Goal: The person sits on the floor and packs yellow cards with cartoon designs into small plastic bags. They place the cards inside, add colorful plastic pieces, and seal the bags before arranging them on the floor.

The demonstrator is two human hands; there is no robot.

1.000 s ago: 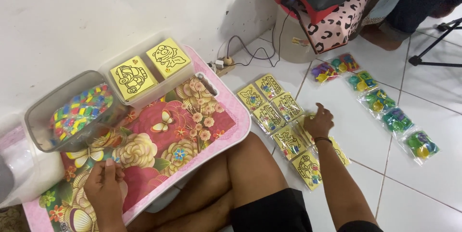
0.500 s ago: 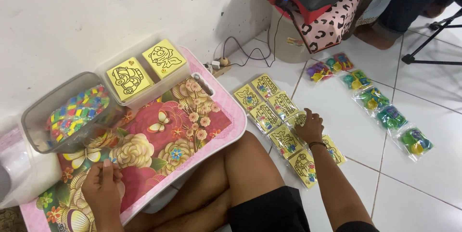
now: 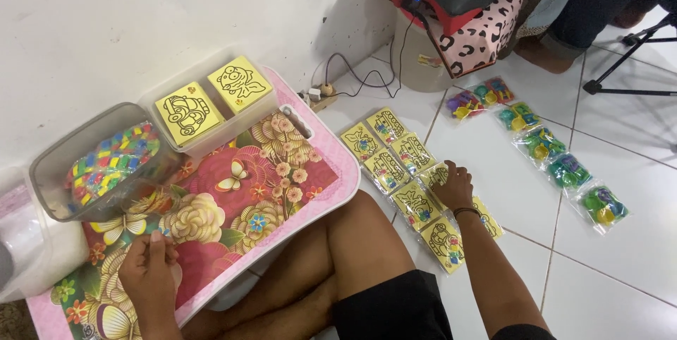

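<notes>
— Yellow picture packets (image 3: 416, 178) lie in two rows on the white tiled floor (image 3: 635, 269), just right of the person's bent knee. Where is the right hand?

— The right hand (image 3: 453, 185) rests palm down on one packet in the far row, arm stretched out and forward, fingers curled loosely over it; whether they pinch it I cannot tell.

— And the left?

— The left hand (image 3: 149, 264) sits on the floral tabletop (image 3: 268, 192), wrist bent, fingertips drawn together near a butterfly print. Whether anything is between them I cannot tell.

— What's around it?

— A clear tub of coloured pieces (image 3: 95, 164) just beyond it, and a clear tray (image 3: 211, 111) with two yellow cards at the tabletop's far edge. Small bags of coloured bits (image 3: 557, 164) lie in a line further right, well apart from the packets.
</notes>
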